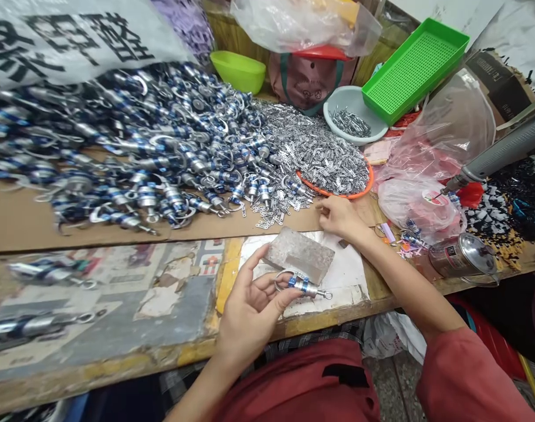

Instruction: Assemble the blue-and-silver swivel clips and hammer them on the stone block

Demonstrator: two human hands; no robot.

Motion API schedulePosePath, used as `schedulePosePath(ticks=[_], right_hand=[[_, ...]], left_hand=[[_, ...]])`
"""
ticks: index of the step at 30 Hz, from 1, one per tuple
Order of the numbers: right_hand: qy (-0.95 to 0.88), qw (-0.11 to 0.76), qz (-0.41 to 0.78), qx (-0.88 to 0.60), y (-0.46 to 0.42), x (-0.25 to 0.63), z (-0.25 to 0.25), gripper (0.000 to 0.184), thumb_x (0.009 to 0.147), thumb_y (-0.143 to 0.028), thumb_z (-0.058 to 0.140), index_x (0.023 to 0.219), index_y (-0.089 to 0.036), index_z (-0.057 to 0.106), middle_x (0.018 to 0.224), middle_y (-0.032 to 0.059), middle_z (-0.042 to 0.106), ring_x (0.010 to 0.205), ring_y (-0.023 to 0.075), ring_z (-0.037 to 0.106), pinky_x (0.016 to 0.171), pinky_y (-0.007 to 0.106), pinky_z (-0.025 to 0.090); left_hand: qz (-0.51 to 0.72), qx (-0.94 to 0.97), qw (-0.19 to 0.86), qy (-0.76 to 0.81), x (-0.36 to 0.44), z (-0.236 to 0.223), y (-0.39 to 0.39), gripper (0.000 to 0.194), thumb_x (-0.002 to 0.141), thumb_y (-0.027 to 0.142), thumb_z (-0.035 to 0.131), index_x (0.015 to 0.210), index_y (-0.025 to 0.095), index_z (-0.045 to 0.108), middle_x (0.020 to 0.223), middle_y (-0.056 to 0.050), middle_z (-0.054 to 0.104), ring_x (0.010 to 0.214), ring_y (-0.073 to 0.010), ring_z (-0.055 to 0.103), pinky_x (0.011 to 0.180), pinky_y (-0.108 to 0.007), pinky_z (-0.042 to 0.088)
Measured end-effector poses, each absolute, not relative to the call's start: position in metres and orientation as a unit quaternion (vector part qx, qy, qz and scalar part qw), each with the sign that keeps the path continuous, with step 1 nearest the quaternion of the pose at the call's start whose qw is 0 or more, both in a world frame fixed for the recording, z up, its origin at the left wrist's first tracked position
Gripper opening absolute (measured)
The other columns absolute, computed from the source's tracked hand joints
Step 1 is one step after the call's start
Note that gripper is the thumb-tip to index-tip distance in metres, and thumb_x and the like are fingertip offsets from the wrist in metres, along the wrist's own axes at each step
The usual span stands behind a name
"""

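My left hand (250, 308) is held palm up over the near table edge, its fingers pinching a small silver and blue metal clasp with a ring (303, 285). Just beyond the clasp lies a grey stone block (299, 253) on white paper. My right hand (341, 217) reaches to the edge of a pile of small flat metal plates (320, 155) heaped on an orange tray (368, 183); its fingers are curled together at the loose plates, and what they hold is hidden.
A big heap of silver and blue clasps (131, 140) covers the cardboard on the left. Behind are a lime bowl (237, 70), a pale bowl of metal parts (351, 117), a green tray (412, 64) and plastic bags. A metal can (463, 257) lies at right.
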State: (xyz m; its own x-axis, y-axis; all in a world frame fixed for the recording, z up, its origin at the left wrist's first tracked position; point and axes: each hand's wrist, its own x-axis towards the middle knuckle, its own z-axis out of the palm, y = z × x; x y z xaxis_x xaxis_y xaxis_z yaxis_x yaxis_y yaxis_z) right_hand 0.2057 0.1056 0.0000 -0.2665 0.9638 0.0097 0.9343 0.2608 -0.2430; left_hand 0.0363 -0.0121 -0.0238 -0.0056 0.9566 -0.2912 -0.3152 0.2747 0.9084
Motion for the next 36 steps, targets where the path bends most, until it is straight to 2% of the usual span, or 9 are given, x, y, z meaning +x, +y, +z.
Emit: schedulePosePath(ticks=[2,4,6,8,12,19,24,32,36], right_hand=[[-0.803,0.115,0.138,-0.568,0.088,0.21,0.007,0.013,0.078,-0.01,0.057,0.089,-0.012,0.064,0.085,0.0055,0.069,0.076,0.0136,0.065,0.069,0.023,0.051],[-0.823,0.211,0.183,-0.496,0.064,0.212,0.012,0.008,0.081,-0.014,0.058,0.083,-0.013,0.065,0.08,0.0033,0.07,0.071,0.0108,0.065,0.066,0.021,0.052],[-0.844,0.319,0.181,-0.392,0.04,0.21,0.012,0.011,0.082,-0.012,0.055,0.079,-0.014,0.065,0.077,0.0041,0.07,0.071,0.0112,0.065,0.067,0.022,0.052],[-0.862,0.366,0.125,-0.327,0.023,0.206,0.009,0.018,0.083,-0.008,0.049,0.081,-0.014,0.066,0.079,0.0061,0.071,0.074,0.0125,0.065,0.067,0.024,0.052],[-0.892,0.331,0.045,-0.303,0.012,0.198,0.003,0.021,0.088,-0.012,0.043,0.089,-0.015,0.064,0.084,0.0077,0.071,0.078,0.0142,0.064,0.068,0.026,0.052],[-0.919,0.183,0.005,-0.349,-0.004,0.195,0.011,0.023,0.092,-0.013,0.038,0.091,-0.011,0.061,0.082,0.0106,0.066,0.078,0.0184,0.059,0.068,0.031,0.047],[-0.909,0.215,0.005,-0.358,-0.007,0.197,0.006,0.024,0.092,-0.012,0.036,0.099,-0.012,0.059,0.085,0.0102,0.064,0.081,0.0181,0.057,0.071,0.032,0.045],[-0.913,0.131,0.026,-0.385,-0.011,0.188,0.017,0.019,0.088,-0.009,0.041,0.095,-0.012,0.059,0.084,0.0103,0.063,0.078,0.0195,0.054,0.069,0.031,0.044],[-0.893,0.195,0.045,-0.403,-0.013,0.205,0.011,0.031,0.087,-0.005,0.036,0.107,-0.017,0.057,0.099,0.0094,0.061,0.091,0.0175,0.055,0.076,0.03,0.047]], left_hand=[[0.517,0.312,0.63,0.488,0.037,-0.025,-0.012,0.083,0.057,0.019,0.075,0.129,0.013,0.033,0.068,0.0,0.067,0.073,-0.0144,0.065,0.069,-0.026,0.055],[0.522,0.304,0.637,0.479,0.038,-0.026,-0.011,0.083,0.057,0.018,0.075,0.129,0.013,0.033,0.067,0.0,0.068,0.07,-0.0135,0.065,0.067,-0.025,0.055],[0.525,0.298,0.645,0.469,0.039,-0.027,-0.01,0.083,0.057,0.017,0.075,0.128,0.013,0.033,0.066,0.001,0.068,0.067,-0.0126,0.064,0.065,-0.024,0.056],[0.531,0.294,0.645,0.464,0.039,-0.028,-0.01,0.083,0.057,0.017,0.075,0.128,0.013,0.033,0.065,0.001,0.068,0.066,-0.0121,0.064,0.063,-0.022,0.055],[0.539,0.297,0.641,0.459,0.038,-0.029,-0.01,0.081,0.057,0.016,0.075,0.127,0.012,0.035,0.064,0.002,0.068,0.067,-0.0109,0.063,0.062,-0.019,0.055],[0.544,0.281,0.637,0.467,0.04,-0.025,-0.011,0.077,0.056,0.013,0.074,0.124,0.012,0.038,0.064,0.002,0.068,0.067,-0.0096,0.063,0.062,-0.017,0.055],[0.546,0.284,0.634,0.468,0.04,-0.025,-0.011,0.077,0.055,0.012,0.074,0.123,0.012,0.038,0.063,0.002,0.069,0.066,-0.0098,0.063,0.061,-0.017,0.055],[0.537,0.314,0.625,0.471,0.038,-0.03,-0.012,0.074,0.06,0.015,0.073,0.125,0.015,0.037,0.069,0.001,0.069,0.07,-0.0117,0.066,0.067,-0.022,0.056],[0.535,0.311,0.626,0.475,0.038,-0.03,-0.013,0.076,0.06,0.017,0.074,0.126,0.015,0.037,0.069,0.002,0.069,0.07,-0.0124,0.066,0.066,-0.022,0.056]])
